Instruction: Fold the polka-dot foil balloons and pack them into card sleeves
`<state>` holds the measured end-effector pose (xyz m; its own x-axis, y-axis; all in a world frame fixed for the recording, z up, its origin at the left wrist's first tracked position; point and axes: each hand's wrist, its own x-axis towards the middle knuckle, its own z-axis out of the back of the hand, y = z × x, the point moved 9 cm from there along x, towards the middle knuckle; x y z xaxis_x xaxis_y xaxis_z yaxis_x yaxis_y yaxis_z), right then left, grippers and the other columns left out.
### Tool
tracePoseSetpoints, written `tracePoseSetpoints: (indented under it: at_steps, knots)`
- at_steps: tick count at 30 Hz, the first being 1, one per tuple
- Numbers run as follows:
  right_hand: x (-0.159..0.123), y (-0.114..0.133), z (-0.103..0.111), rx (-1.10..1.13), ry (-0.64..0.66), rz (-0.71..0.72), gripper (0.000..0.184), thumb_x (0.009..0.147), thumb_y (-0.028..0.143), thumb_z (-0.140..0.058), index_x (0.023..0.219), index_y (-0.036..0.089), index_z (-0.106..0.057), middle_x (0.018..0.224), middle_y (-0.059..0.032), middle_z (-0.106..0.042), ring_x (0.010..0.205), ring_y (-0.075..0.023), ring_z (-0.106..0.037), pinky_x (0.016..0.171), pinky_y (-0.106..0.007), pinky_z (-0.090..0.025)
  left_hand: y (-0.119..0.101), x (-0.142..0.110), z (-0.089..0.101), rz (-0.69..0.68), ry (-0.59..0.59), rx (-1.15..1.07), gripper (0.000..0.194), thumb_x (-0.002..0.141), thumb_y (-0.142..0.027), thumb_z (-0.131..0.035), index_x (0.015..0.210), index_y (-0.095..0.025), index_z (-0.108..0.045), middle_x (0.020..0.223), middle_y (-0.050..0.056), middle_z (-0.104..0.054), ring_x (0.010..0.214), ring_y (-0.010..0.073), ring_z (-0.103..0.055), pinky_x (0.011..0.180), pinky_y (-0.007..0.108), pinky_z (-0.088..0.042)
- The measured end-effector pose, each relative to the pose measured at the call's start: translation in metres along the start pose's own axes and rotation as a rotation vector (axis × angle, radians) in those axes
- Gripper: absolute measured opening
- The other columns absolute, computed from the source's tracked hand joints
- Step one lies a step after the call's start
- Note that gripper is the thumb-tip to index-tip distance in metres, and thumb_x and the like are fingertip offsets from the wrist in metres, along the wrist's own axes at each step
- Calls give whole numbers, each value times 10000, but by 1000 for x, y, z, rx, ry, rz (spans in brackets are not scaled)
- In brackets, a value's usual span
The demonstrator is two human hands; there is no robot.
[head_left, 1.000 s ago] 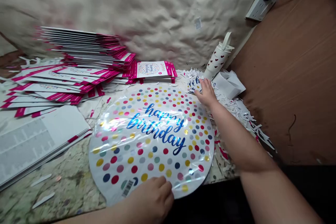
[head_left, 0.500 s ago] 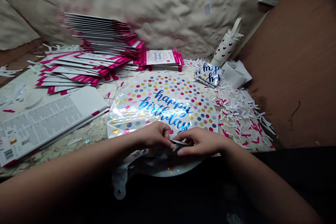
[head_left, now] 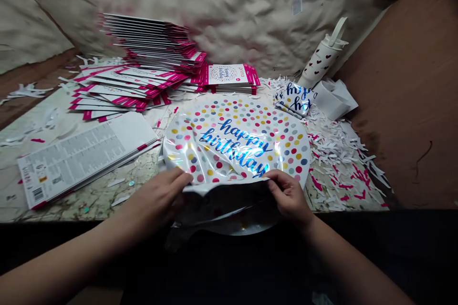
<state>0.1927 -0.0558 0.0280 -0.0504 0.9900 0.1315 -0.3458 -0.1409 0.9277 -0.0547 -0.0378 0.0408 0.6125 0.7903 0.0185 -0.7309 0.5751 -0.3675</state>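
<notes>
A round foil balloon (head_left: 246, 124), flat and white with coloured dots and blue "happy birthday" lettering, lies on the table with its near part over the front edge. My left hand (head_left: 161, 195) pinches the near left of its top sheet. At the near right my right hand (head_left: 289, 195) grips the same sheet between thumb and fingers. Between the hands the sheet's near edge is lifted, and a dark gap with silvery foil shows beneath. Whether more than one balloon lies in the pile I cannot tell.
Pink-and-white printed cards (head_left: 153, 47) are stacked at the back left, with a smaller card stack (head_left: 229, 76) beside them. Long folded cards (head_left: 89, 157) lie at the left. Folded foil (head_left: 295, 97), a heart-patterned bottle (head_left: 322, 59) and paper shreds (head_left: 343, 162) are at the right.
My hands have moved apart from the middle, the left one leftward and the right one rightward. The near edge of the balloon sheet is now lifted. The whole view has shifted slightly.
</notes>
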Motion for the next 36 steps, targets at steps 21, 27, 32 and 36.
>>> tracePoseSetpoints:
  at_steps: [21, 27, 32, 36]
  knots:
    - [46, -87, 104, -353, 231, -306, 278, 784, 360, -495, 925, 205, -678, 968, -40, -700, 890, -216, -653, 812, -360, -516, 96, 56, 8, 136, 227, -194, 376, 863, -317, -342, 1047, -174, -638, 1096, 23, -658, 985, 211, -610, 857, 292, -471]
    - [124, -102, 114, -323, 84, -478, 398, 705, 577, -506, 666, 183, -548, 523, 30, -551, 456, -116, -493, 442, -235, -409, 102, 106, 49, 443, -203, 211, 445, 868, -402, -358, 1099, -90, -576, 999, 167, -653, 962, 327, -583, 812, 443, -446]
    - [158, -95, 127, -539, -46, -492, 342, 654, 517, -609, 700, 180, -569, 668, -20, -600, 654, -188, -567, 592, -291, -446, 36, 93, -13, 49, -29, 300, 560, 883, -454, -343, 1326, -122, -424, 1407, 166, -357, 1296, 342, -297, 1009, 497, -288]
    - [161, -41, 100, -859, -250, -339, 530, 729, 458, -599, 1122, 111, -517, 1095, -203, -580, 1053, -357, -502, 851, -496, -391, 39, 73, -37, 102, 57, 287, 612, 851, -587, -331, 1388, -296, -295, 1474, 127, -214, 1314, 447, -167, 943, 657, -211]
